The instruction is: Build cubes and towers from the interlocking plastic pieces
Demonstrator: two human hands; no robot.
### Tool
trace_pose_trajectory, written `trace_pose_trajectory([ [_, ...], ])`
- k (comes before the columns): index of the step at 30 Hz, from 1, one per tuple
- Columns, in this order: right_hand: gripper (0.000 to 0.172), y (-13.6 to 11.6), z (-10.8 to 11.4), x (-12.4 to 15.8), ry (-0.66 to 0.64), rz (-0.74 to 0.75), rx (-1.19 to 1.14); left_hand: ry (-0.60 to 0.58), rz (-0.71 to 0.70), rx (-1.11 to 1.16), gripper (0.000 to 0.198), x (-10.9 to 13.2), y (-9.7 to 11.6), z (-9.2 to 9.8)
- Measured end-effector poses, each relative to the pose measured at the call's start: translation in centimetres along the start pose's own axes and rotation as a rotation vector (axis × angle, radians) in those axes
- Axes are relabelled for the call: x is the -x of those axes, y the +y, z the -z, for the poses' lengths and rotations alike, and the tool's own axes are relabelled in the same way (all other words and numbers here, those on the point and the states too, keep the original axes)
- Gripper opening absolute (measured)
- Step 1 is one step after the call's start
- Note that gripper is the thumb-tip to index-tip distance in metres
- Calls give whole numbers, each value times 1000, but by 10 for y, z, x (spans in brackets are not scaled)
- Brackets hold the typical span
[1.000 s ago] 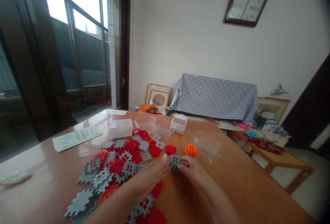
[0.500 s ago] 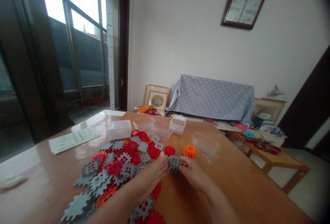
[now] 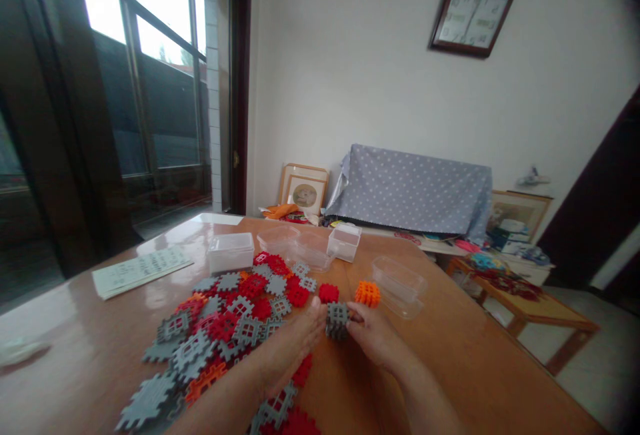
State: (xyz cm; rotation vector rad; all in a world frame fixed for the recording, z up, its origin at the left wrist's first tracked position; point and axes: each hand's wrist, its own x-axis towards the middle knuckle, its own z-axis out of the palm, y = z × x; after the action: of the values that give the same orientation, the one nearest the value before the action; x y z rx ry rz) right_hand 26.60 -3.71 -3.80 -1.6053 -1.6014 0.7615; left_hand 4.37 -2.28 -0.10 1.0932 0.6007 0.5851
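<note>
A small stack of grey notched plastic building tiles stands on the table between my hands. My left hand is held edge-on with its fingers stretched out straight, close to the stack's left side; whether it touches cannot be made out. My right hand has bent fingers and thumb against the right side of the stack, their tips partly hidden. Behind the grey stack sit a red tile stack and an orange tile stack. A heap of loose grey, red and orange tiles spreads to the left, partly under my left forearm.
Clear plastic containers stand toward the back: a lidded box, an open square box and a shallow tray at the right. Paper sheets lie at the left on the wooden table. A low stool stands beyond the table.
Almost nothing differs. Both hands keep their places around the grey stack, and the view has shifted very slightly.
</note>
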Motion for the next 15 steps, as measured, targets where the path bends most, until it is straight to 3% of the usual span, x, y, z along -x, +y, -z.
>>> trace_pose_trajectory([
  [11,23,-9,-1,3,-31,8,103,-44,37,-18,93,-3,0,8],
  [15,34,-6,1,3,13,-32,174,-34,5,5,85,-2,-2,9],
])
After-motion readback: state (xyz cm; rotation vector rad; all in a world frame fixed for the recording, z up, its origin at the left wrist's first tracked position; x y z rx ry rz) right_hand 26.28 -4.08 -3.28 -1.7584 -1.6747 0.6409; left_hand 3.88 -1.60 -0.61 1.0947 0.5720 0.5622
